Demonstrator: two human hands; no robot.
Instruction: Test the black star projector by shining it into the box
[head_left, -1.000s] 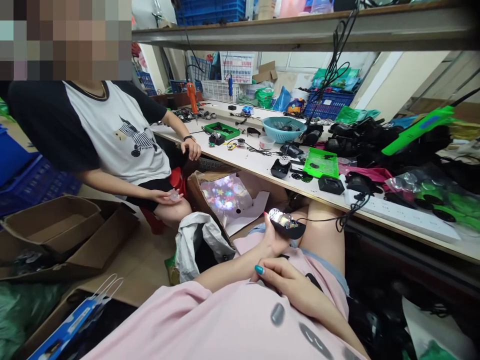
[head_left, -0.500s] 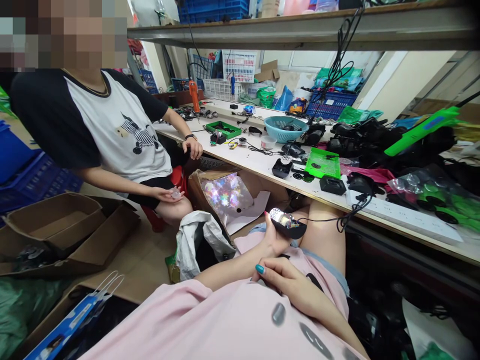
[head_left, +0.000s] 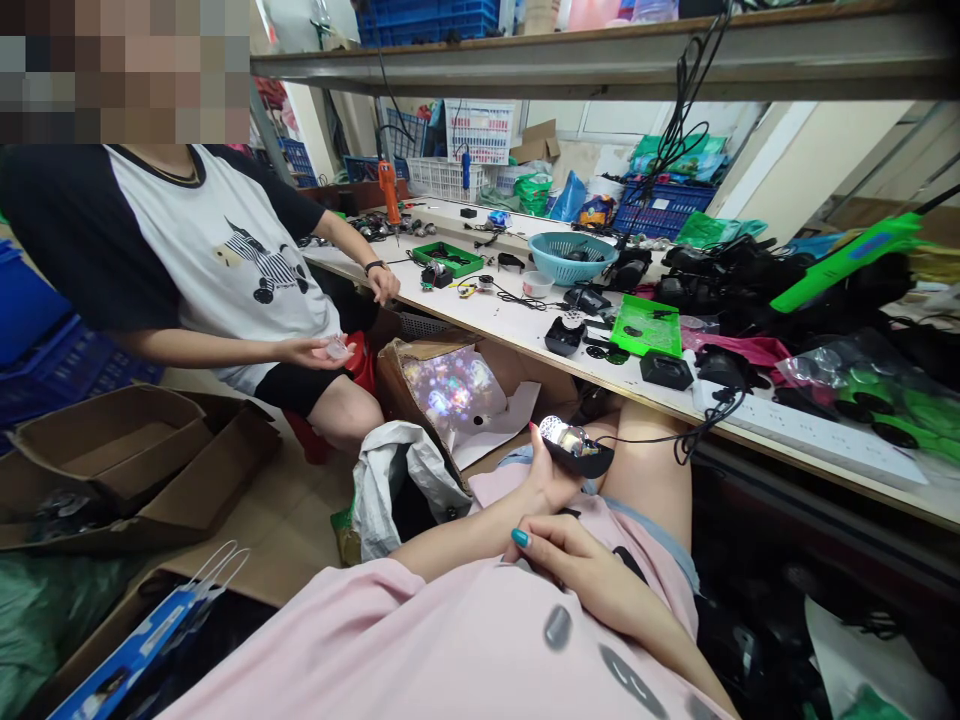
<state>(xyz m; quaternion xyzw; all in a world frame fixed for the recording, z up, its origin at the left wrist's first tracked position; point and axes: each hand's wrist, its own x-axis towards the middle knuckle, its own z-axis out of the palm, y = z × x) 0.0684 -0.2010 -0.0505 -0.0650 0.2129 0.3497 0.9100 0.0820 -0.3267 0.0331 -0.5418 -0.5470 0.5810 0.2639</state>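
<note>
In my left hand (head_left: 553, 482) lies a small projector lamp (head_left: 576, 446), its half-round black housing uncovered, with a lit white perforated disc and inner parts showing. A black cable (head_left: 651, 439) runs from it toward the table edge. My right hand (head_left: 574, 560) rests on my lap near the left wrist, holding nothing that I can see, its fingers loosely bent and partly hidden. Colourful light spots fall on a white sheet (head_left: 491, 385) inside a cardboard box (head_left: 397, 375) beyond the lamp.
To the left sits a co-worker (head_left: 247, 260) with a clear plastic piece (head_left: 337, 347) in one hand. The table (head_left: 517, 322) bears a green tray (head_left: 646, 327), a blue basket (head_left: 571, 262) and black housings. An orange electric screwdriver (head_left: 388, 190) hangs above it. A white sack (head_left: 375, 490) stands by my legs.
The co-worker has leaned left, and the hand with the clear piece has moved up and left. The light pattern on the sheet has shifted. My hands and the lamp have stayed put.
</note>
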